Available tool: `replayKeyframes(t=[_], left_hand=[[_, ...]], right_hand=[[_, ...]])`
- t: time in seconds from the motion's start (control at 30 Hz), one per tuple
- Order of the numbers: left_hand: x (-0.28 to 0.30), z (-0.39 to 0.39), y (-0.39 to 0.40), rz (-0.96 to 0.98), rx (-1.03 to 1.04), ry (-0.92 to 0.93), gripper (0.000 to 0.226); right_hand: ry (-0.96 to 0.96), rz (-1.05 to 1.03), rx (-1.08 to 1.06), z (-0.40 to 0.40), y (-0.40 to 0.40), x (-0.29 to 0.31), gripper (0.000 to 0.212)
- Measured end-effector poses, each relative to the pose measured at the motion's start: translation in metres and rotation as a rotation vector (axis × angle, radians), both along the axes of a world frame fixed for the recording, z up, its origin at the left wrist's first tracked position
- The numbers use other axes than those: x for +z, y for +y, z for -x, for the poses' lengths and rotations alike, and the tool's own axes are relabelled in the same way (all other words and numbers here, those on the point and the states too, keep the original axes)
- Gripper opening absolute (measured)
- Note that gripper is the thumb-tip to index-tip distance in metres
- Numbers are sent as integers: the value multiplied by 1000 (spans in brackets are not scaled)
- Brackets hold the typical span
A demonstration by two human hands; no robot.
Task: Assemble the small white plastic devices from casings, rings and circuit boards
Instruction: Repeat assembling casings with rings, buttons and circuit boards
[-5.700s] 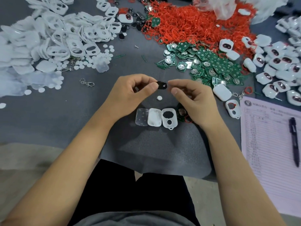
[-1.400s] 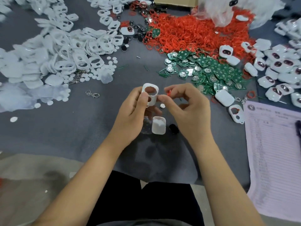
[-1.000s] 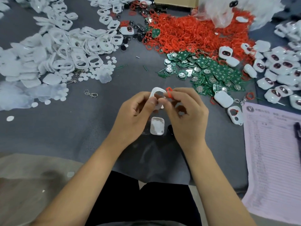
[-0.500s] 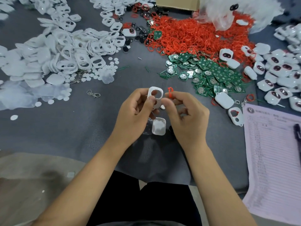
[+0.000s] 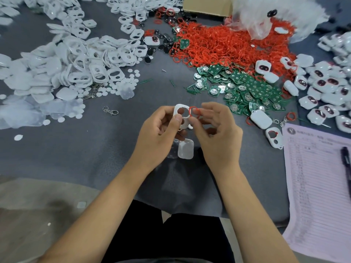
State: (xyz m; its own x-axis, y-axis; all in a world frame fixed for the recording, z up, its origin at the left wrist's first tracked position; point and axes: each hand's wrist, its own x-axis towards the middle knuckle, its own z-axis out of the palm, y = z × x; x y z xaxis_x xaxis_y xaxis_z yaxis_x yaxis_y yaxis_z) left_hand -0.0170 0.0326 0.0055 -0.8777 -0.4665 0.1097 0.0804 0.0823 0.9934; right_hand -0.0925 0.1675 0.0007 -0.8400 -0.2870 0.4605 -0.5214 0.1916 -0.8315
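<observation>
Between my hands (image 5: 190, 130) I see a casing (image 5: 181, 115) beside a ring (image 5: 194, 112); casing heap (image 5: 79, 59) far left, ring heap (image 5: 224, 44) beyond, circuit boards (image 5: 247, 88) right, form (image 5: 319, 186) nearer right, on the table (image 5: 76, 149).

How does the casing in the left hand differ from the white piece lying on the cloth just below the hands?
The held casing has open cut-outs through its face; the piece on the cloth looks solid. The left hand grips the casing in the air, beside the red ring pinched by the right hand; the other piece lies flat, untouched. Both are white, rounded plastic and similar in size.
</observation>
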Motion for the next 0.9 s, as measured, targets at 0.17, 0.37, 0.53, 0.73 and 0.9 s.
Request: replayKeyframes(t=[0.17, 0.37, 0.53, 0.73, 0.9], left_hand=[[0, 0, 0, 19, -14, 10, 15], [0, -1, -2, 51, 0, 7, 22], [-1, 0, -2, 112, 7, -15, 23], [1, -1, 1, 185, -2, -34, 24], [1, -1, 1, 197, 7, -38, 24]], right_hand=[[163, -101, 8, 2, 2, 3, 20], [225, -140, 62, 1, 3, 6, 22], [181, -88, 72, 1, 2, 7, 23], [201, -104, 73, 0, 2, 5, 26], [193, -121, 75, 0, 2, 5, 29]])
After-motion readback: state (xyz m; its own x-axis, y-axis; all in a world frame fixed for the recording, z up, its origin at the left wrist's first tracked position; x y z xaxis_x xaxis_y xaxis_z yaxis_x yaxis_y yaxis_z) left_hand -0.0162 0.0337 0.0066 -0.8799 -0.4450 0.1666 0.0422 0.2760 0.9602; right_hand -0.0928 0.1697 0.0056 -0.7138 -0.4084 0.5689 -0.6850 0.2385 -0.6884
